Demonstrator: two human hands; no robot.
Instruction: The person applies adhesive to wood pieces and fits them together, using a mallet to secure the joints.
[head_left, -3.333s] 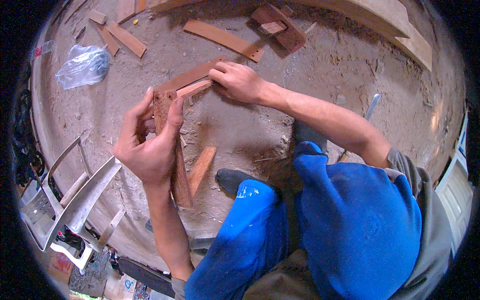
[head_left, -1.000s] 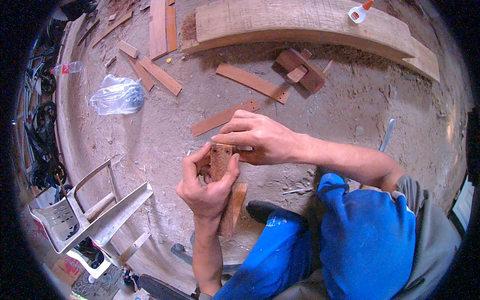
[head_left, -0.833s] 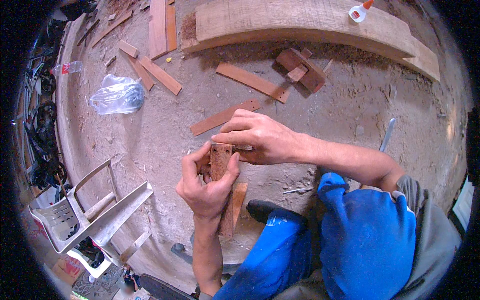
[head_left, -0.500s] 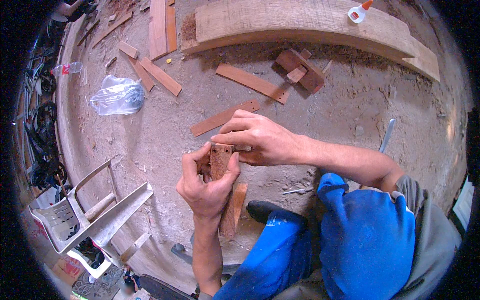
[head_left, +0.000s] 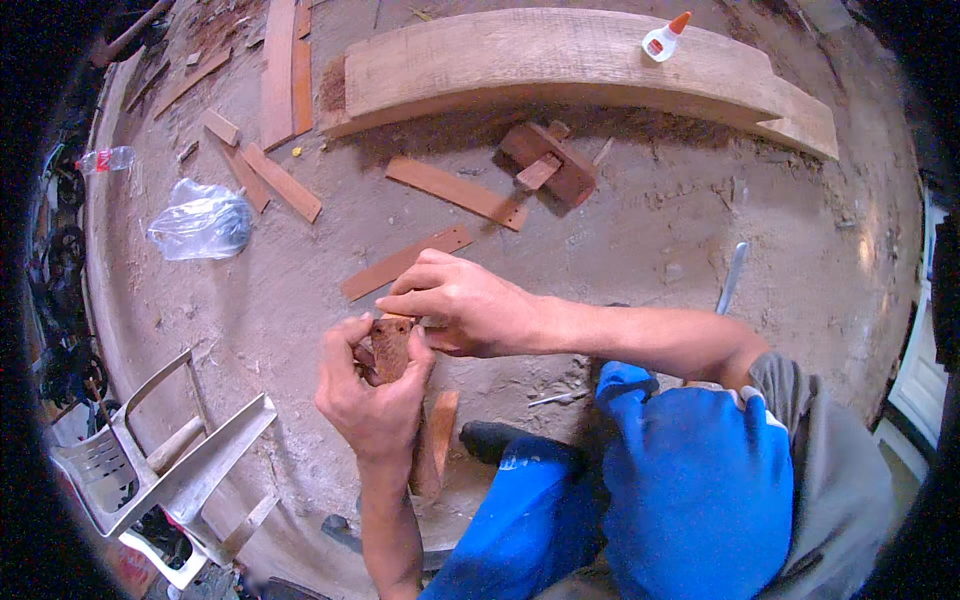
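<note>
Left hand (head_left: 375, 395): clamped on a dark reddish-brown flat wooden board (head_left: 393, 352), fingers along its left edge, thumb along its right.
Right hand (head_left: 460, 305): bent in from the right over the board's upper end; a pale orange wooden edge (head_left: 399, 317) shows under its fingertips. Pinched or only pressed there: cannot tell.
Board position: raised in the left hand, in front of the person, left of the blue-trousered legs (head_left: 520, 500).
Board long axis: from the end with two dark holes, running back toward the person, slightly rightward; middle hidden by the left hand and wrist.
Right hand vs. axis: forearm comes in roughly crosswise to the board.
Nearer hand: both at the holed end; left grips just below it, right lies over it.
Orange-brown wooden piece (head_left: 444, 425): just right of the board's lower part; joined or separate, cannot tell.
Beyond the right hand: a reddish-brown flat strip with holes near one end (head_left: 400, 263), on the dirt floor (head_left: 650, 240), slanting up to the right.
</note>
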